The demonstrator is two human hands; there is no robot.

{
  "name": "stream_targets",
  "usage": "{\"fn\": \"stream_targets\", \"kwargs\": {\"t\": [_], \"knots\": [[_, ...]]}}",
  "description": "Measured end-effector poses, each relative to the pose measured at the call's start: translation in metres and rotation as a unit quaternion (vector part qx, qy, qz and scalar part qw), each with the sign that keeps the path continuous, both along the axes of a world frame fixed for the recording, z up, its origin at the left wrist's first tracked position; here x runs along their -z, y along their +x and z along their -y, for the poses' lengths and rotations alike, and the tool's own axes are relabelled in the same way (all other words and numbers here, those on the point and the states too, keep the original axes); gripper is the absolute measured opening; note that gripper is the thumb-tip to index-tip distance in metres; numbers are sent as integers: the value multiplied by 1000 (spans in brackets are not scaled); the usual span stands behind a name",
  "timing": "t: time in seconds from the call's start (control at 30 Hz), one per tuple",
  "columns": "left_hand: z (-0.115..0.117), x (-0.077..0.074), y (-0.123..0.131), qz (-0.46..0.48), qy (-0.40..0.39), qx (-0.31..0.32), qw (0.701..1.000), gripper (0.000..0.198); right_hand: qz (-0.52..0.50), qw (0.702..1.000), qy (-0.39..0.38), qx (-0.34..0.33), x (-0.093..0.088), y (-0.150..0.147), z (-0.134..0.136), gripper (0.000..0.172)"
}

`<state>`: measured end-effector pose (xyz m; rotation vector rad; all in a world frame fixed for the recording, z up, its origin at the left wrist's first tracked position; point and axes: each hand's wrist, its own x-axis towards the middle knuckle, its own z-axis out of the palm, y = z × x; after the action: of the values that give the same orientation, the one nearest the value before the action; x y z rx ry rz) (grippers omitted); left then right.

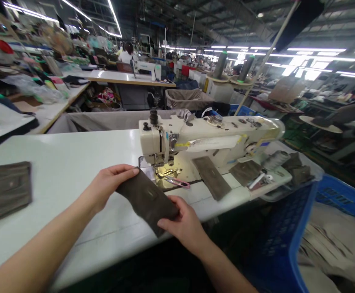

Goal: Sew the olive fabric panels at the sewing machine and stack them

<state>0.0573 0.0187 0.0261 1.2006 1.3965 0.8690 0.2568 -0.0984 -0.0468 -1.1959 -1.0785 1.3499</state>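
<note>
Between my hands is a dark olive-brown fabric piece [148, 197], slanting down to the right in front of the sewing machine [204, 134]. My left hand [113, 181] pinches its upper left corner with thumb and forefinger. At its lower right end, my right hand [182, 221] grips the edge, thumb on top. A small light mark shows on the fabric's middle. Just behind the piece lie pink-handled thread snips [177, 182], by the machine's brass-coloured needle plate [168, 171]. Another brown fabric piece [212, 177] rests right of the snips.
A larger brown fabric piece [6, 191] lies on the white table [64, 158] at left. Right of the machine are a folded brown piece [245, 171] and a grey thread cone [277, 160]. A blue crate [305, 228] with pale fabric stands at lower right.
</note>
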Motion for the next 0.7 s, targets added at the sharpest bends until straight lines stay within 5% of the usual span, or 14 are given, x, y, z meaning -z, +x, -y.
{"fn": "stream_targets", "kwargs": {"t": [0.27, 0.7], "knots": [[-8, 9, -11, 33, -34, -10, 999, 31, -79, 996, -15, 42, 7, 6, 0, 41], [-18, 21, -19, 47, -75, -5, 996, 37, 70, 986, 13, 151, 15, 8, -13, 22]]}}
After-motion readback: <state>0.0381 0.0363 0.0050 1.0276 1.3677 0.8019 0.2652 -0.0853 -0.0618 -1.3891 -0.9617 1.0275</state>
